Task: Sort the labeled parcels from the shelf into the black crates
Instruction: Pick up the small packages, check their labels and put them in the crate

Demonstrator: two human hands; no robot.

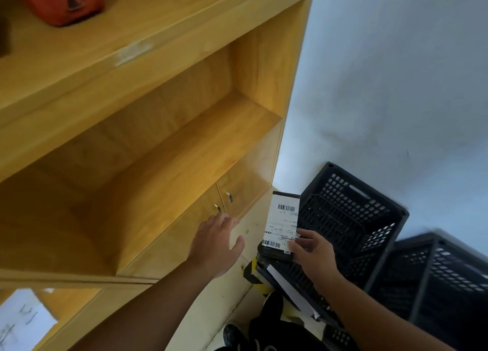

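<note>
We hold one labelled parcel by the crates.
Our right grip (314, 253) grasps a flat dark parcel with a white barcode label (282, 224) at the near rim of a black perforated plastic crate (351, 218). Our left grip (216, 242) is released, fingers relaxed, before the light wooden shelf (184, 144). A second black crate (443, 276) stands just beside.

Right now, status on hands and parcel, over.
Right hand grips labeled parcel by the black crate. Left hand open, empty. No obstruction seen.

- dim, soft indoor light, brighter on the right wall (396, 73)
- motion blur on the far-left shelf (132, 52)
- wide-angle bending at edges
</note>
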